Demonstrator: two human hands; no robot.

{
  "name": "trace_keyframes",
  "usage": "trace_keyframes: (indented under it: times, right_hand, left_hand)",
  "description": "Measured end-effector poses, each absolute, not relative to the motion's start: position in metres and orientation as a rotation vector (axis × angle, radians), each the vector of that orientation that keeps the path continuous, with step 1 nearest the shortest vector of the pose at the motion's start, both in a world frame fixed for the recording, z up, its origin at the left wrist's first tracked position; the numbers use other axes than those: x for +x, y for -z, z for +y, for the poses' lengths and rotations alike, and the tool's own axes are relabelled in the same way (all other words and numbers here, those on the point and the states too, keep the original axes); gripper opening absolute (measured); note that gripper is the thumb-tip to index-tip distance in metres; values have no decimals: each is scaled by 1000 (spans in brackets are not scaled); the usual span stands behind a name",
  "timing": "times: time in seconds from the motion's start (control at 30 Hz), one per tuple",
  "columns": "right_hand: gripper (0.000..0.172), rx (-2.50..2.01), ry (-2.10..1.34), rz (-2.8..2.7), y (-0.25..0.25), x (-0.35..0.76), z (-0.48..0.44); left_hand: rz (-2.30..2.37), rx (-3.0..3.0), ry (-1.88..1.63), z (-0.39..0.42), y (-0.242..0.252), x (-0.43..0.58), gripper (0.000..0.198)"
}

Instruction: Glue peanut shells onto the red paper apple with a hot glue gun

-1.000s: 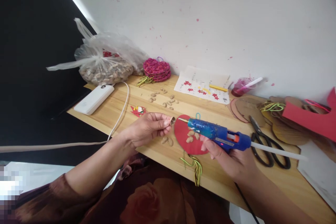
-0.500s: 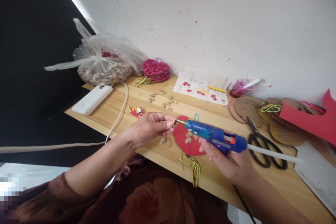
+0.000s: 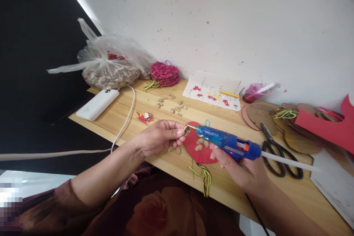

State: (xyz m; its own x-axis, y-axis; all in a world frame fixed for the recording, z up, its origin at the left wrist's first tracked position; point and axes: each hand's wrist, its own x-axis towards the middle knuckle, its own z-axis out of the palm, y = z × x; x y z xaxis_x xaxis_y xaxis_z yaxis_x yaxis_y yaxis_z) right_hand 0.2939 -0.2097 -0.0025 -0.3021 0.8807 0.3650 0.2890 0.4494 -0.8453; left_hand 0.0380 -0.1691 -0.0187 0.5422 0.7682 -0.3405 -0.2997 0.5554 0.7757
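Observation:
Between thumb and fingers, my left hand [image 3: 162,136] pinches a peanut shell [image 3: 187,130], its hollow side facing right. My right hand [image 3: 240,167] is wrapped round a blue glue gun [image 3: 221,141] with a white glue stick out of its back. The metal nozzle is at the shell's upper edge; whether they touch I cannot tell. Beneath the gun lies a red round piece [image 3: 193,149] with several peanut shells [image 3: 199,146] on it, a blue loop at its top and a green-yellow tassel [image 3: 205,179] at its bottom. More peanut shells [image 3: 174,150] lie below my left hand.
Loose peanut shells [image 3: 178,108] lie mid-table. Behind are a plastic bag [image 3: 110,70], a pink stack [image 3: 165,73], a paper sheet [image 3: 201,81] and a pink cup [image 3: 250,94]. A white power bank [image 3: 96,105] with a cable is left; black scissors [image 3: 279,155] and cardboard [image 3: 301,142] are right.
The shell in my left hand has tilted, showing more of its hollow side. The nozzle has shifted from inside the shell to its upper edge.

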Motion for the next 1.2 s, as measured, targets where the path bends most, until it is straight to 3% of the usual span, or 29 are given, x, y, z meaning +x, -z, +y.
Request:
trace_keyframes:
  times: [1.2]
  right_hand:
    - [12, -1005, -827, -1844, 4, 294, -209]
  left_hand:
    - [703, 724, -737, -170, 27, 34, 34]
